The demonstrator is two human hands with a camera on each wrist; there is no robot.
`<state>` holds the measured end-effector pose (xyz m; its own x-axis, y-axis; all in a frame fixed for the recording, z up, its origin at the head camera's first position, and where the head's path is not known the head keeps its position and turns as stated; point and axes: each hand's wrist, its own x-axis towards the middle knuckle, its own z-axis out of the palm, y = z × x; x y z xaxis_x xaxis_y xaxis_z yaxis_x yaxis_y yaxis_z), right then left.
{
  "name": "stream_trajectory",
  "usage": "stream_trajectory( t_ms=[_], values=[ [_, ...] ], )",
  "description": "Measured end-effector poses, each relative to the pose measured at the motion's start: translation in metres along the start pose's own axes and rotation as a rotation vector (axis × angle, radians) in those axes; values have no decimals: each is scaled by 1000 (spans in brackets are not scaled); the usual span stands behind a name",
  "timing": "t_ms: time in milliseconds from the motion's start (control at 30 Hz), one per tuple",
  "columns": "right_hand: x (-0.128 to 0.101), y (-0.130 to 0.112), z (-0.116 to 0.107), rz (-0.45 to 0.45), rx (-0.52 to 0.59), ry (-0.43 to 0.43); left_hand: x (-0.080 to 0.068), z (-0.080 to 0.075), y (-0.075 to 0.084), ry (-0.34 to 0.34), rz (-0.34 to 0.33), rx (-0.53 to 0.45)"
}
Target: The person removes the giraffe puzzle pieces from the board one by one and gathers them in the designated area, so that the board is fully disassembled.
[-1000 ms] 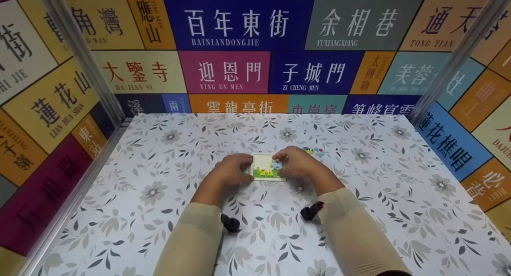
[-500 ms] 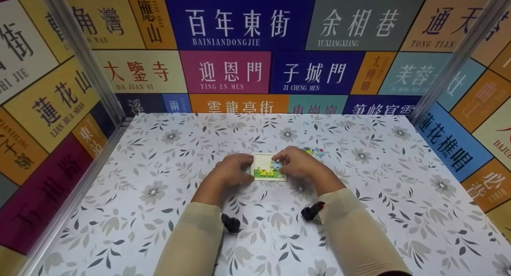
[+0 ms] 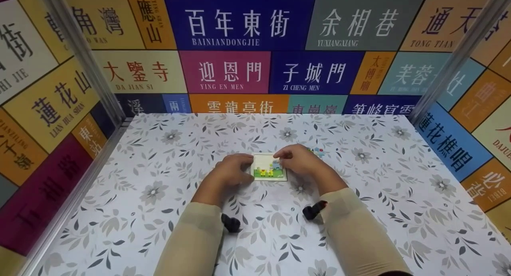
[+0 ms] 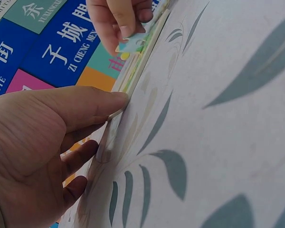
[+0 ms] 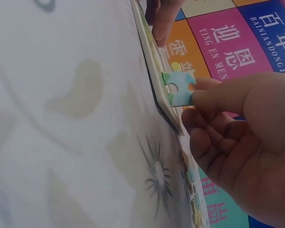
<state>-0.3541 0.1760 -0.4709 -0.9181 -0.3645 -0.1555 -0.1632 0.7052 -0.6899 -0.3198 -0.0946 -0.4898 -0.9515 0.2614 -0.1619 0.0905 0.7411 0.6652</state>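
A pale blue puzzle piece [image 5: 181, 89], pinched in the right hand [image 3: 297, 161], hovers over the puzzle board [image 3: 268, 170] at frame centre; the left hand [image 3: 230, 173] presses straight fingers against the board's edge.

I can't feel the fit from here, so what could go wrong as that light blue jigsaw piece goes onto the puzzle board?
1. The right hand pinches the puzzle piece only by one edge; it could tilt or slip.
2. The left hand touches the puzzle board only at its left edge, so the board might slide.
3. Loose pieces behind the right hand could get knocked.
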Motion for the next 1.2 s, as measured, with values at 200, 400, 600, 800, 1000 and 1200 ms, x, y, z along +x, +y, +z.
stream_trajectory(
  t_ms=[200,400,600,800,1000,1200],
  values=[
    [-5,8,-17,-12,90,52,0,0,1,-5,-9,-7],
    [-8,28,-43,88,159,129,2,2,0,-18,-16,1],
    [-15,51,-64,170,217,176,3,2,1,-29,-38,1],
    [-28,78,-79,141,159,196,2,2,0,-16,-26,-14],
    [-38,97,-83,150,110,193,0,1,-1,1,-19,-4],
    [-37,104,-81,206,141,170,0,0,-1,-15,-37,-7]
  ],
)
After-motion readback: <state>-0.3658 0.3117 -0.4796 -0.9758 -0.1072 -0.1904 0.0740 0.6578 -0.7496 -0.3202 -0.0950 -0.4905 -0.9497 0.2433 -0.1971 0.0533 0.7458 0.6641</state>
